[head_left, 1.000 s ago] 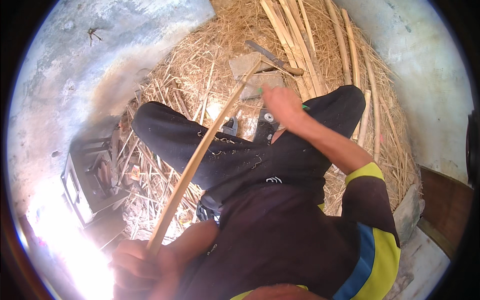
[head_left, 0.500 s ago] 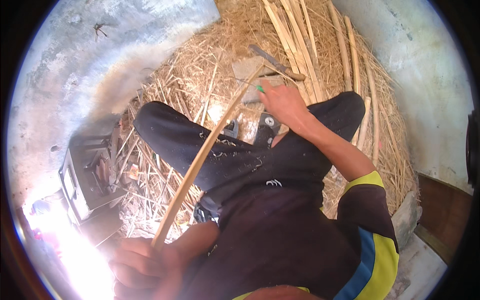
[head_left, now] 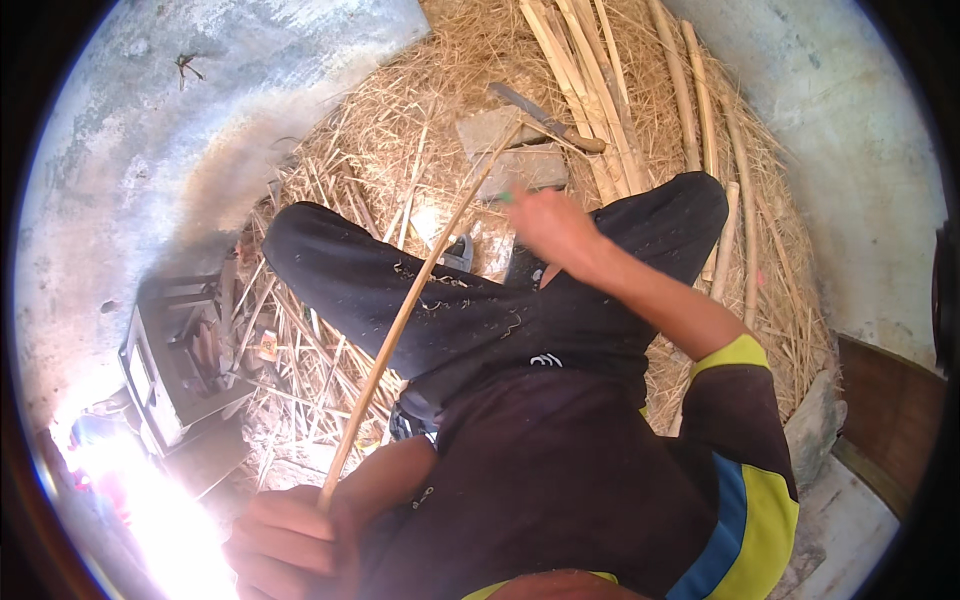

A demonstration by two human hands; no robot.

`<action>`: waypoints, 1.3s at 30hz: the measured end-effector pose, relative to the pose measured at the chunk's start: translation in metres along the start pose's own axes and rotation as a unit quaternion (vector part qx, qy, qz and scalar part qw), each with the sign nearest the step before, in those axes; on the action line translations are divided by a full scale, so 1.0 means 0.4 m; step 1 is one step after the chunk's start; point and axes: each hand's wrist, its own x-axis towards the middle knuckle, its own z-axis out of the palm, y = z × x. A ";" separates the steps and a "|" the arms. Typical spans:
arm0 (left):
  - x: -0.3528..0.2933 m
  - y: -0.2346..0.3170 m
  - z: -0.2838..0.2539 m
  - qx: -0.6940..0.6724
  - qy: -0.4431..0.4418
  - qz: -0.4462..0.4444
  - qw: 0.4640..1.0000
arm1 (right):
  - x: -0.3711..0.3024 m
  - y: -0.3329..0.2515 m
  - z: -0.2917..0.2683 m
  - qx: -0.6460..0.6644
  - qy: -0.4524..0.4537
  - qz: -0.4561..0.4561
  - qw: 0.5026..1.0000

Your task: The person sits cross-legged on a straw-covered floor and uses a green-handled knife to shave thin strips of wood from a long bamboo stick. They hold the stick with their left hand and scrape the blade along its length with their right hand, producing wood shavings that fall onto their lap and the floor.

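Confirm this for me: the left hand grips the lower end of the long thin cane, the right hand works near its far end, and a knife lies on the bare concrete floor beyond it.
One detail is wrong. In the head view the knife lies on a flat block amid the straw, not on bare concrete. The rest holds: the left hand grips the lower end of the cane, and the right hand works near its far end.

A rough outdoor craft yard: straw heap point(head_left: 420, 170), split cane poles point(head_left: 590, 90), concrete ground point(head_left: 150, 150).

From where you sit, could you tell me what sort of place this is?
Probably a rough outdoor or yard workspace for splitting cane: straw covers the concrete floor, cut canes lie heaped, and a knife rests on a block.
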 end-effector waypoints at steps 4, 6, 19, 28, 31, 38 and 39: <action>0.080 -0.002 -0.054 -0.092 -0.298 -0.080 0.947 | 0.002 0.042 0.011 -0.023 -0.031 0.120 0.992; 0.113 -0.040 -0.078 -0.137 -0.494 -0.144 0.847 | -0.006 -0.023 -0.018 0.028 -0.028 0.073 0.997; -0.012 -0.003 0.006 -0.014 0.051 -0.017 0.998 | 0.041 0.006 -0.027 0.038 -0.023 0.114 0.993; -0.018 0.018 0.009 0.000 0.056 -0.042 0.998 | 0.066 0.105 0.096 -0.086 0.067 -0.012 0.994; 0.001 -0.016 -0.002 0.054 0.120 -0.017 0.991 | 0.130 0.108 0.136 -0.128 0.135 -0.029 0.982; -0.019 -0.007 -0.025 0.138 0.251 0.011 0.958 | 0.129 0.359 0.255 -0.052 -0.112 0.051 0.991; -0.025 0.022 -0.045 0.086 0.254 -0.003 0.963 | 0.120 0.340 0.220 -0.013 -0.096 0.106 0.990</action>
